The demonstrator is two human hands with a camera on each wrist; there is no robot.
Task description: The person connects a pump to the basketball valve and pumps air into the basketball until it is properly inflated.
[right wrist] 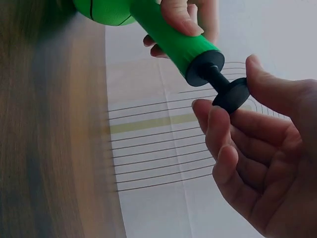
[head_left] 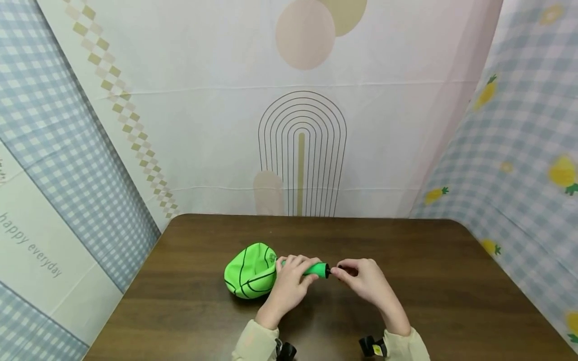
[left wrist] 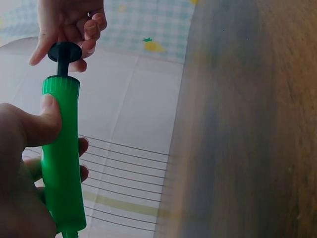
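Grips the green pump (head_left: pixel 318 271) in the left hand (head_left: pixel 290 282), just beside the dented green ball (head_left: pixel 249 272) on the brown tabletop (head_left: pixel 180 311); pinches the pump's black handle (right wrist: pixel 233 95) with the right hand (head_left: pixel 369 283).

From my remote station I'm seeing a dark wooden table (head_left: pixel 451 281) spreading out at six o'clock. Beyond it, at twelve, a pale cloth (head_left: pixel 203 135) is hanging, showing a fine-lined arch (head_left: pixel 301 170) below a beige circle (head_left: pixel 305 34); a column of diamonds (head_left: pixel 121 108) is slanting down at ten. At nine, a blue gingham cloth (head_left: pixel 49 85) is bearing a white band (head_left: pixel 45 230) reading "happy everyday". At three, another gingham cloth (head_left: pixel 515 150) is displaying yellow pineapples (head_left: pixel 563 171).
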